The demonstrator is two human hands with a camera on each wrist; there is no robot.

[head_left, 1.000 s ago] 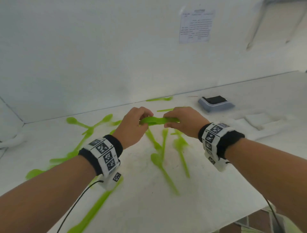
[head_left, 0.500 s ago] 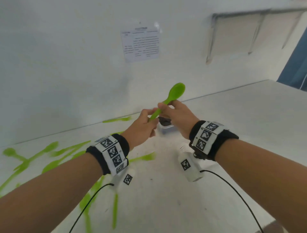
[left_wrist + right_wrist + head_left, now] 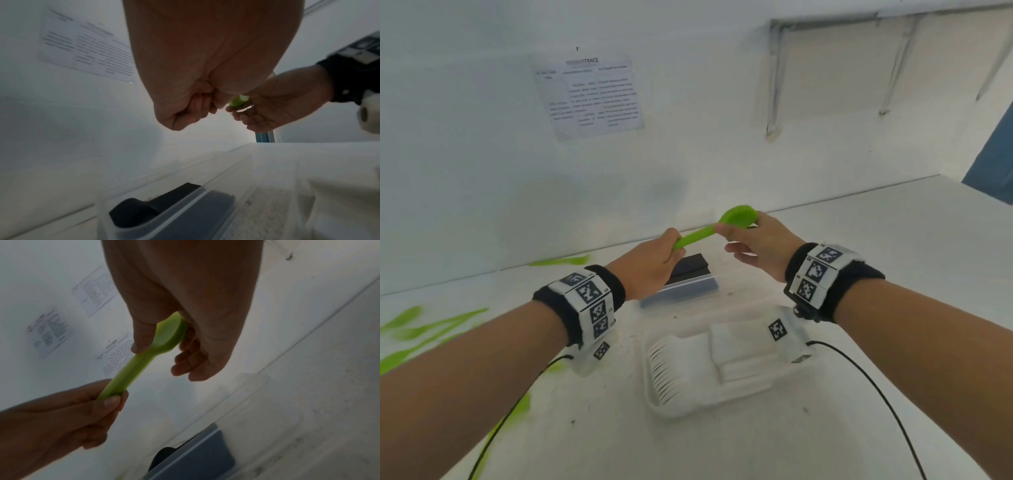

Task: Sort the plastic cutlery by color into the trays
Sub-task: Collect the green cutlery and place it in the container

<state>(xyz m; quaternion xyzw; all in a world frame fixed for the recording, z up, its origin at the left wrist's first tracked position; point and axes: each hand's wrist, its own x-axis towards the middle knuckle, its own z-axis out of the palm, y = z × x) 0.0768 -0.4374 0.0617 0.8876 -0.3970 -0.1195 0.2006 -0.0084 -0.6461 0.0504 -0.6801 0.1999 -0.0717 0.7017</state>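
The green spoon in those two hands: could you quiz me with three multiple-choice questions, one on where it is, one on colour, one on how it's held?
1. Where is the green spoon?
A. lying in the white tray
B. held in the air above the table
C. stuck on the wall

2. What colour is the cutlery in the clear tray?
A. black
B. red
C. green

3. How is the spoon held?
A. left hand only
B. right hand only
C. by both hands

Answers:
1 B, it hangs above the white tray, touching only fingers.
2 A, black pieces show inside it.
3 C, the left hand has a grip on the handle end and the right hand pinches the bowl.
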